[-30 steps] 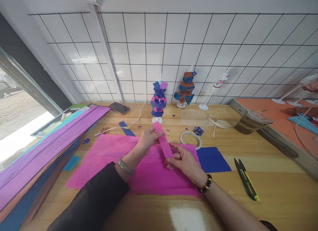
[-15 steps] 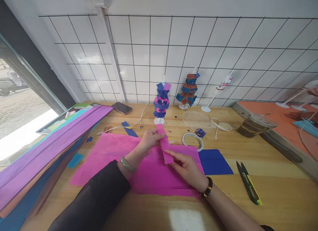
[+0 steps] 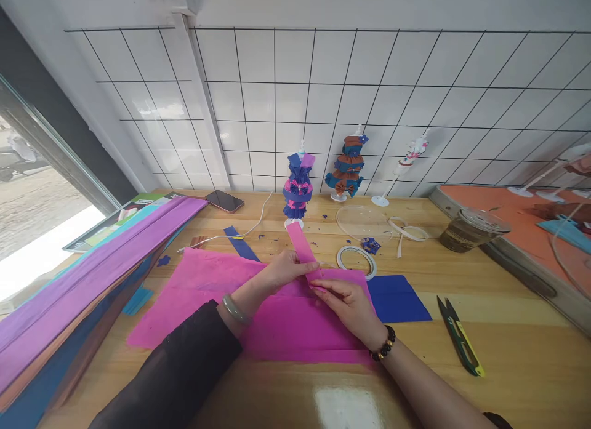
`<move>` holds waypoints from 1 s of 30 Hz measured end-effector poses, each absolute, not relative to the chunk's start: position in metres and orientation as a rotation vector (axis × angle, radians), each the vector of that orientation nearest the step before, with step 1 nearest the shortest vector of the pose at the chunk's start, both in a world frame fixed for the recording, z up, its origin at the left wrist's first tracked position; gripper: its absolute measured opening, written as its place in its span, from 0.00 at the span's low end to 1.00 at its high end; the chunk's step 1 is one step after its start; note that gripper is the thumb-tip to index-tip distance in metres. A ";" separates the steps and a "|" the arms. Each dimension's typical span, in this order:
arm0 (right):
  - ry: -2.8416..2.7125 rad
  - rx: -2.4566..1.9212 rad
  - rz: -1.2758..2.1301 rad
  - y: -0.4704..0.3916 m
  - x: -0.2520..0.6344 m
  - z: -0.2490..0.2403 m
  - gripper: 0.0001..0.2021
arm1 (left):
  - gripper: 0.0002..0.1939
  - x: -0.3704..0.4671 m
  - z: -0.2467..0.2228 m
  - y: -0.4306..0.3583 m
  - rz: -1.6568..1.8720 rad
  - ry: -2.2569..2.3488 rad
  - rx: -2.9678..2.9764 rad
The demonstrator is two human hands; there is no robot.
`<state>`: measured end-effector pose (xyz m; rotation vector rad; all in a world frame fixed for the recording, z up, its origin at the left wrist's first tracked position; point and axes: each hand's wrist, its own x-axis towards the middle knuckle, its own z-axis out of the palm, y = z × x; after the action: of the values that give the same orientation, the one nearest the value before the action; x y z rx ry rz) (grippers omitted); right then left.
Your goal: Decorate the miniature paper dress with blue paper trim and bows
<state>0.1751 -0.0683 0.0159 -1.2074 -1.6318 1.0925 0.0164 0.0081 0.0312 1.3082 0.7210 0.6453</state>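
Between both hands is a narrow strip of pink crepe paper, its far end pointing toward the small dress form. My left hand pinches the strip near its middle, thumb on top. At the near end, my right hand grips the paper between thumb and fingers, and that end is mostly covered by them. Beneath both hands a large sheet of pink crepe paper lies spread on the wooden table. Just beyond the strip stands a dress form in ruffled blue and pink paper with a bow.
Thread snips lie at right, near a blue paper piece and a tape roll. Long folded crepe sheets cover the left side. A phone, a lidded cup and another dressed form stand further back.
My left hand has slid down the strip toward my right hand. The strip's near end, visible before, is now gathered in my right fingers. The view has shifted slightly.
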 end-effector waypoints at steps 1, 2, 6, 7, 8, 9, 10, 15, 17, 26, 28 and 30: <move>-1.624 -1.211 1.122 -0.068 0.175 0.016 0.12 | 0.15 0.016 0.031 0.008 0.645 0.730 1.323; -1.619 -1.207 1.149 -0.068 0.175 0.016 0.13 | 0.15 0.017 0.031 0.008 0.642 0.746 1.322; -1.598 -1.173 1.203 -0.068 0.176 0.019 0.12 | 0.15 0.015 0.033 0.008 0.614 0.838 1.336; -1.598 -1.166 1.201 -0.067 0.176 0.020 0.11 | 0.15 0.015 0.033 0.008 0.600 0.842 1.355; -1.606 -1.158 1.195 -0.067 0.176 0.020 0.10 | 0.16 0.014 0.033 0.008 0.588 0.834 1.371; -1.619 -1.148 1.186 -0.067 0.176 0.021 0.10 | 0.16 0.014 0.032 0.008 0.577 0.816 1.384; -1.635 -1.138 1.177 -0.067 0.176 0.022 0.10 | 0.17 0.014 0.032 0.008 0.563 0.794 1.392; -1.657 -1.128 1.218 -0.067 0.177 0.021 0.12 | 0.19 0.015 0.029 0.008 0.570 0.775 1.237; -1.659 -1.129 1.240 -0.067 0.176 0.021 0.13 | 0.21 0.016 0.029 0.008 0.583 0.801 1.167; -1.616 -1.219 1.248 -0.067 0.176 0.016 0.16 | 0.24 0.020 0.029 0.004 0.536 0.856 1.233; -1.611 -1.252 1.228 -0.067 0.176 0.015 0.16 | 0.25 0.021 0.029 0.003 0.540 0.868 1.261; -1.632 -1.276 1.194 -0.066 0.176 0.015 0.17 | 0.26 0.022 0.029 0.003 0.547 0.894 1.294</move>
<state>0.1762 -0.0664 0.0154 -1.2757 -1.6322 1.1940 0.0225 0.0030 0.0285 1.2939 0.8943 0.5466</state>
